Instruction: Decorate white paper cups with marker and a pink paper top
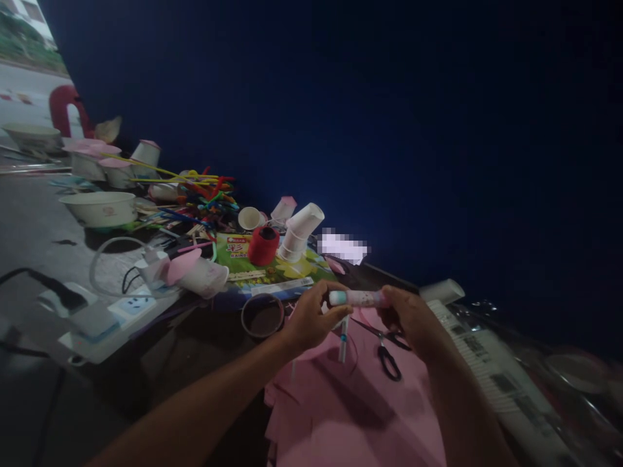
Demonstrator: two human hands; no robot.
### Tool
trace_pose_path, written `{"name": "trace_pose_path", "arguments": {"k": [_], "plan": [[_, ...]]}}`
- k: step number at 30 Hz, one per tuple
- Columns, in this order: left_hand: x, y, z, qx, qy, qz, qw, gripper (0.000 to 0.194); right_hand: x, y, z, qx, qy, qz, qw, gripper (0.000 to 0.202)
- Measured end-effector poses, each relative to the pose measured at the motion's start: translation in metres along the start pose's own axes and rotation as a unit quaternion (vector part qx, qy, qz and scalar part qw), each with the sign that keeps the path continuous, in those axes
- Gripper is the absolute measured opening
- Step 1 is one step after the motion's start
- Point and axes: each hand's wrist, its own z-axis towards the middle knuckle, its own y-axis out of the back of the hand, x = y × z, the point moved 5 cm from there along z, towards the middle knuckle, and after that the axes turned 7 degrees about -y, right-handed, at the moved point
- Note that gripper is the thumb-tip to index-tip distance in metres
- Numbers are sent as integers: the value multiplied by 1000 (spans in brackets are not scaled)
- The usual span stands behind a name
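Between my two hands lies a glue stick (361, 298), held level, with a printed pale pink barrel and a white and teal left end. My left hand (314, 318) pinches that left end between thumb and fingers. Closed round the other end is my right hand (413, 321). Below them, black-handled scissors (389, 362) rest on a stack of pink paper (350, 408). A thin white and blue pen-like stick (343, 340) also lies on the paper, just under my left hand. A roll of tape (263, 316) sits left of my left hand.
A white power strip (117, 318) with cords lies at left. Beyond my hands are red thread (263, 246), stacked paper cups (302, 230) and a green packet (238, 259). Pipe cleaners (209, 194) and a white bowl (101, 209) stand farther back. A sleeve of cups (487, 363) lies at right.
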Motion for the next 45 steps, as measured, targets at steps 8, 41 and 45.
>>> {"name": "trace_pose_path", "arguments": {"k": [8,41,45], "plan": [[2,2,3,-23,17,-42,999,29,3,-7,-2,67,13,85,994,45],[2,1,0,31,-115,192,974,73,2,3,11,-46,106,210,971,25],[1,0,0,28,-153,172,973,55,1,-1,11,-39,97,239,966,26]]}}
